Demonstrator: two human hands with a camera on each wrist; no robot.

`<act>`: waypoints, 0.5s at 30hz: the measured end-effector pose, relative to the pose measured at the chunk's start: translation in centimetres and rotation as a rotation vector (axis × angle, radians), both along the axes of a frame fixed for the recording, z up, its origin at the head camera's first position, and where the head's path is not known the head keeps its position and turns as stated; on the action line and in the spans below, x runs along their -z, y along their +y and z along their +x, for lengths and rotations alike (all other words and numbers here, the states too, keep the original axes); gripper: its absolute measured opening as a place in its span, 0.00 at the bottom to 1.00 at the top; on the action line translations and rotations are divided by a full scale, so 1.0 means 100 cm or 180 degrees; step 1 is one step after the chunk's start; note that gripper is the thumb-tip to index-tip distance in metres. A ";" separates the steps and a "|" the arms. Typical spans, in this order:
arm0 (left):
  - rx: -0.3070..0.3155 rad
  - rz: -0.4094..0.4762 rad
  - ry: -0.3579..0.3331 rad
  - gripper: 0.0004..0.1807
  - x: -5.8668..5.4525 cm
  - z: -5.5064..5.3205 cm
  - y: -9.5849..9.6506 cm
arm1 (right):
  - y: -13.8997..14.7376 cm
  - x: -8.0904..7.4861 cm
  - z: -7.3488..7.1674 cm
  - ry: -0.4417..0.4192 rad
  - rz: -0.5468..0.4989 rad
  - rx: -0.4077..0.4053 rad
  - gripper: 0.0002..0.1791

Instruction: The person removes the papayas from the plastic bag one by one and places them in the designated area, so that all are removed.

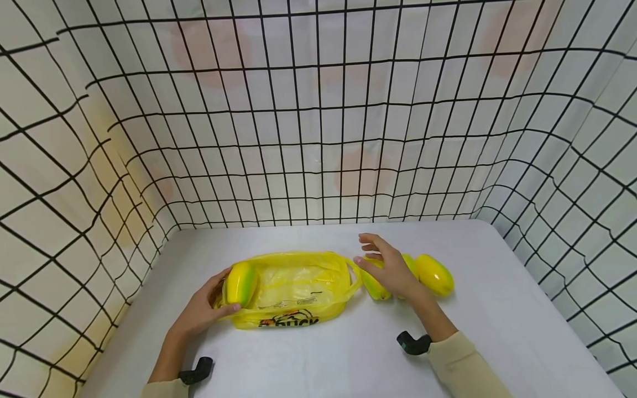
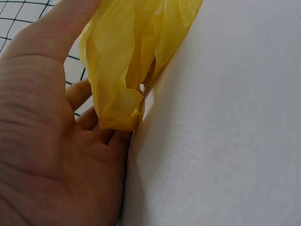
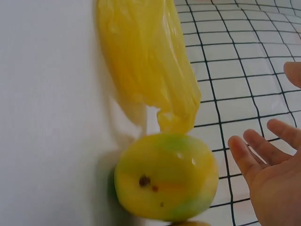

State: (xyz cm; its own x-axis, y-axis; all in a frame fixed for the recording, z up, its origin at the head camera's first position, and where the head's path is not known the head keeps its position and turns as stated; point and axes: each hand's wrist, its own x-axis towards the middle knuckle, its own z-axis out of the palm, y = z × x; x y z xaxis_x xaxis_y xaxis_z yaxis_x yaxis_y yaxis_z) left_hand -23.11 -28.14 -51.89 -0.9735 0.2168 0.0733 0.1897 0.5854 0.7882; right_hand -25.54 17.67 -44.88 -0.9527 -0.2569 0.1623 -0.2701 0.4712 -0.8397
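A yellow plastic bag (image 1: 298,318) with dark printing lies on its side, its mouth spread wide. Inside its left end is a yellow-green mango (image 1: 241,283). My left hand (image 1: 201,307) grips that end of the bag, thumb at the near rim and fingers behind; the left wrist view shows the crumpled yellow plastic (image 2: 117,70) between them. Over the mangoes right of the bag hovers my right hand (image 1: 390,271), fingers spread and holding nothing. Beneath it a mango (image 1: 376,287) is partly covered; the right wrist view shows a mango (image 3: 167,179) by the bag handle, apart from the fingers.
Farther right lies another mango (image 1: 435,275), with one more (image 1: 410,264) half hidden behind the right wrist. The white table (image 1: 323,365) is bounded at the back and sides by black grid netting (image 1: 318,127) over pale cloth. Both wrists carry small black cameras.
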 end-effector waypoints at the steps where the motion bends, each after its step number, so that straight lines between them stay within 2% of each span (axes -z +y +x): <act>1: -0.0001 0.0000 0.0002 0.49 0.000 0.000 0.000 | -0.003 0.000 0.000 -0.0015 -0.0023 -0.0013 0.34; 10: -0.0039 -0.0048 0.0002 0.49 0.000 0.001 0.001 | -0.030 -0.001 -0.001 0.0016 -0.0184 -0.0281 0.32; 15: -0.0024 -0.0054 0.0012 0.49 0.000 0.001 0.000 | -0.046 0.000 -0.003 -0.0127 -0.0197 -0.0348 0.32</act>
